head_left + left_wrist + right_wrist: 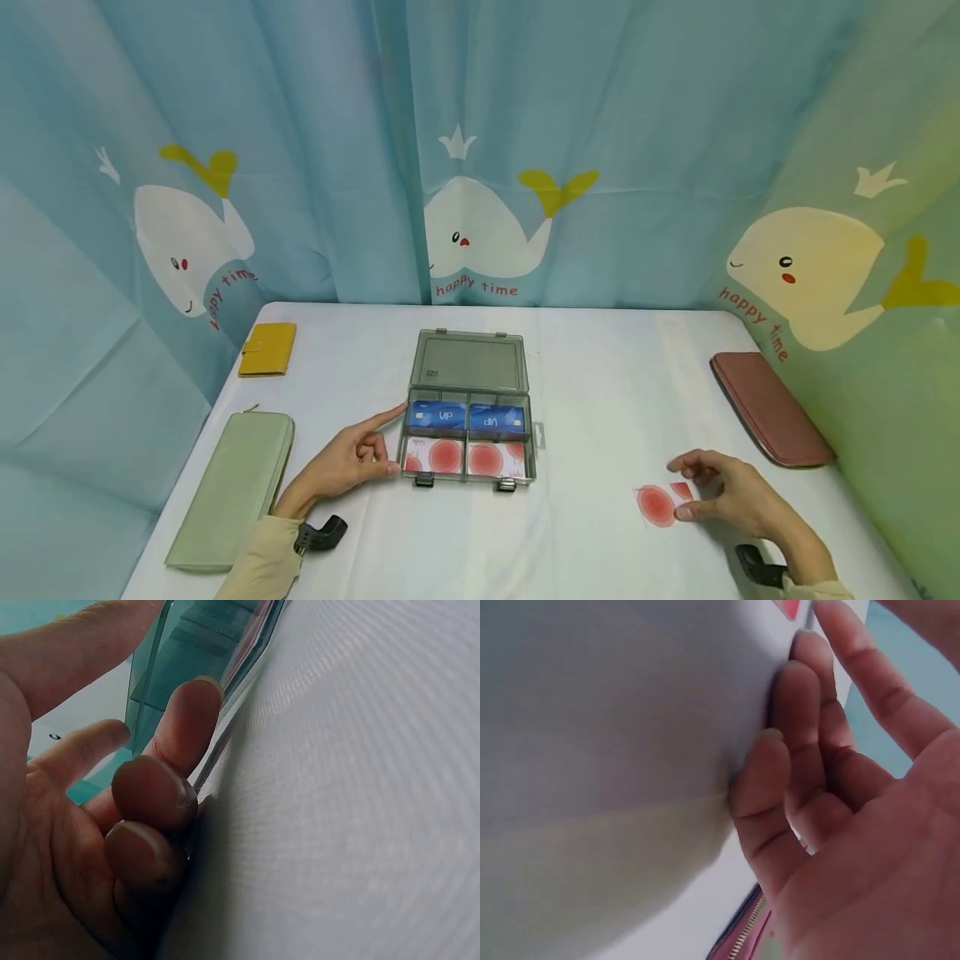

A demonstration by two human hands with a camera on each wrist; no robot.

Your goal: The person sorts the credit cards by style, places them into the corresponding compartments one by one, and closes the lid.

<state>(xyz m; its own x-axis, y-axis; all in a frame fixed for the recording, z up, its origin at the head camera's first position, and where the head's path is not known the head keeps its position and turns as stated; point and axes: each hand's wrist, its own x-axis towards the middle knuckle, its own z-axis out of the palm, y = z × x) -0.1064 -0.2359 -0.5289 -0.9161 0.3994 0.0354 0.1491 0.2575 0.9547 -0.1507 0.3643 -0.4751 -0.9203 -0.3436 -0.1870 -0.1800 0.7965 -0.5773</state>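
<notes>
A smoky clear plastic box [470, 435] lies with its lid [471, 362] folded back. Its upper compartments hold blue cards [437, 416], its lower ones white cards with red circles [446, 457]. At the box's left side is my left hand [347, 461]; the index finger and thumb stretch out to its edge, the other fingers bent. My right hand [738, 497] is at a white card with a red circle [655, 505] on the table, thumb at its right edge and loosely bent fingers above. In the right wrist view, fingertips [759, 772] are close to the cloth.
A green zip wallet [231, 492] and a small yellow wallet [267, 349] lie at the left. On the right is a reddish-brown zip wallet [772, 408]. The table has a white cloth [592, 392], with a blue curtain [637, 108] behind it.
</notes>
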